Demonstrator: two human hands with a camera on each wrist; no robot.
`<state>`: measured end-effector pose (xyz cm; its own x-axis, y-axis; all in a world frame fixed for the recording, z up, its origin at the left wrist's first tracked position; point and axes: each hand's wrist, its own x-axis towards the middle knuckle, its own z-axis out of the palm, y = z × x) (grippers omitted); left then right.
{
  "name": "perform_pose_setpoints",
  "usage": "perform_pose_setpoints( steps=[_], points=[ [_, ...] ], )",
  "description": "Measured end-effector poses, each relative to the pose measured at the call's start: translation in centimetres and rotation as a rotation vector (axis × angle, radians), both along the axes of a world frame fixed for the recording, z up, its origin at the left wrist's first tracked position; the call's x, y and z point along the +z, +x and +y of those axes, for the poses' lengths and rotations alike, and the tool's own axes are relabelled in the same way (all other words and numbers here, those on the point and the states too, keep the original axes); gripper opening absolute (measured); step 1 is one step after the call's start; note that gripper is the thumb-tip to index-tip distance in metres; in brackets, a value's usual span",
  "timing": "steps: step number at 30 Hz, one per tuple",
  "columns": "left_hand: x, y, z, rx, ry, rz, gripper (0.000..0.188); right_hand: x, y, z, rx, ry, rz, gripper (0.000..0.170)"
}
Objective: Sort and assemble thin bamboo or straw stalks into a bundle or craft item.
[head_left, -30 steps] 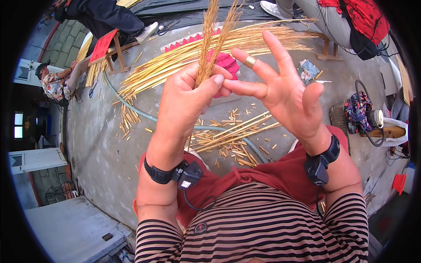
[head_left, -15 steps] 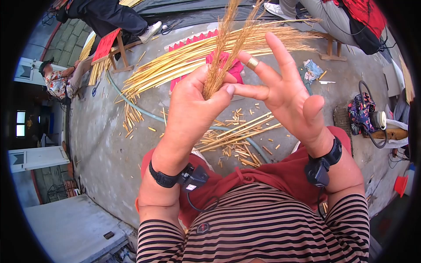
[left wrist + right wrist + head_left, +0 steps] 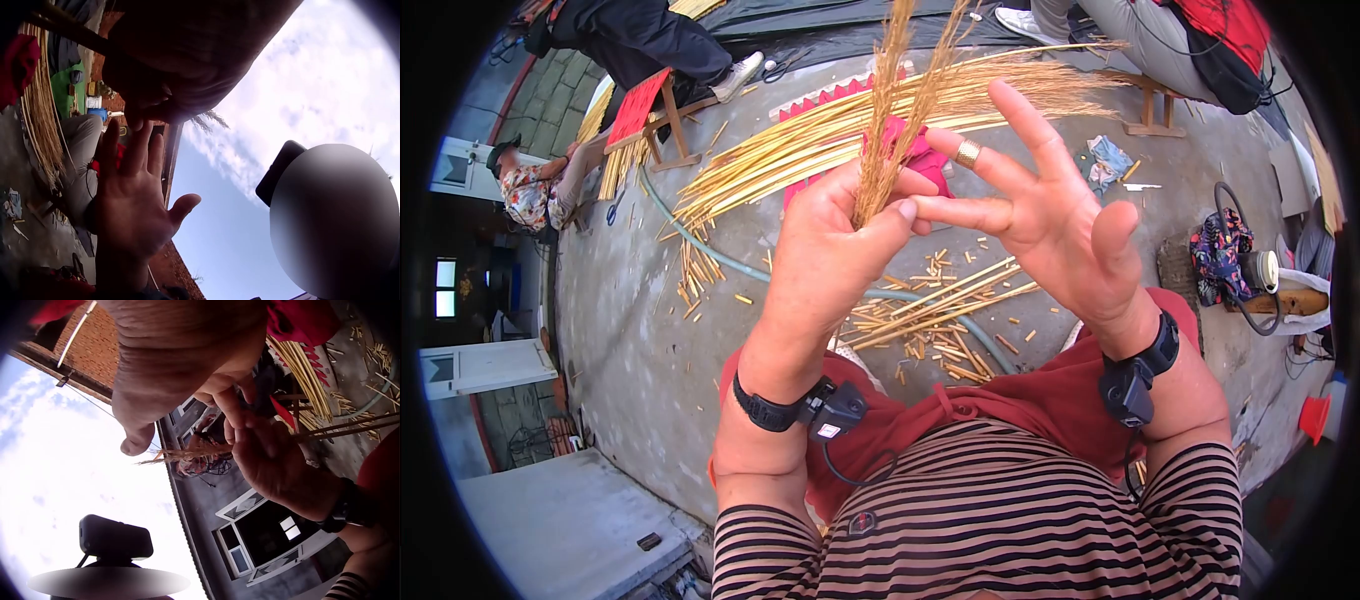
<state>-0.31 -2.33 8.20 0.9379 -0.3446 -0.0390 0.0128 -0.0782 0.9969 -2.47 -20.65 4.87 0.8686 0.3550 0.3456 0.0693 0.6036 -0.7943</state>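
Note:
In the head view my left hand (image 3: pixel 825 245) grips a few feathery plumed stalks (image 3: pixel 887 125), the plumes rising above the fist. My right hand (image 3: pixel 1055 220) has its fingers spread, a ring on one of them, and one fingertip touches the left thumb and fingers. The left wrist view shows the right palm (image 3: pixel 134 212) facing the camera with the thumb apart. Thin stems (image 3: pixel 350 428) run out behind the left hand (image 3: pixel 275 459) in the right wrist view, and the plume tips (image 3: pixel 187 454) stick out on the other side.
A long bundle of yellow stalks (image 3: pixel 800 145) lies beyond the hands over pink cloth. Cut stalk pieces (image 3: pixel 940 340) and a hose (image 3: pixel 730 262) are on the floor. Wooden stools (image 3: pixel 1152 110), other people and a patterned bag (image 3: pixel 1220 250) stand around.
Both hands and the plumes shifted slightly down and right, then a little back left. The left hand's grip and the right hand's spread fingers look much the same.

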Motion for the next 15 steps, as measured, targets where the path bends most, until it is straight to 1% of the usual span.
perform_pose_setpoints(
  steps=[3, 7, 10, 11, 13, 14, 15],
  points=[
    [-0.2, 0.1, 0.1, -0.004, 0.007, 0.007, 0.02, 0.0, 0.0, -0.1, 0.006, -0.011, -0.002, 0.112],
    [-0.3, 0.2, 0.3, -0.01, 0.005, 0.05, 0.022, -0.2, 0.1, -0.2, 0.019, 0.004, -0.005, 0.108],
    [-0.6, 0.3, 0.4, -0.043, -0.037, 0.076, 0.024, 0.1, -0.5, 0.3, -0.161, -0.132, 0.035, 0.086],
    [-0.7, 0.4, 0.3, -0.06, -0.062, 0.076, 0.025, -0.4, -0.3, -0.1, -0.205, -0.184, 0.067, 0.073],
    [-1.3, 0.7, 0.1, -0.025, 0.115, -0.034, 0.025, -1.1, 0.6, -1.4, -0.303, -0.294, 0.126, 0.048],
    [-1.9, 0.9, 0.0, -0.008, 0.199, -0.09, 0.025, -1.0, 0.8, -1.9, -0.362, -0.298, 0.117, 0.044],
    [-2.6, 1.3, 0.0, -0.008, 0.307, -0.218, 0.026, -0.5, 1.0, -2.1, -0.418, -0.302, 0.107, 0.041]
  ],
)
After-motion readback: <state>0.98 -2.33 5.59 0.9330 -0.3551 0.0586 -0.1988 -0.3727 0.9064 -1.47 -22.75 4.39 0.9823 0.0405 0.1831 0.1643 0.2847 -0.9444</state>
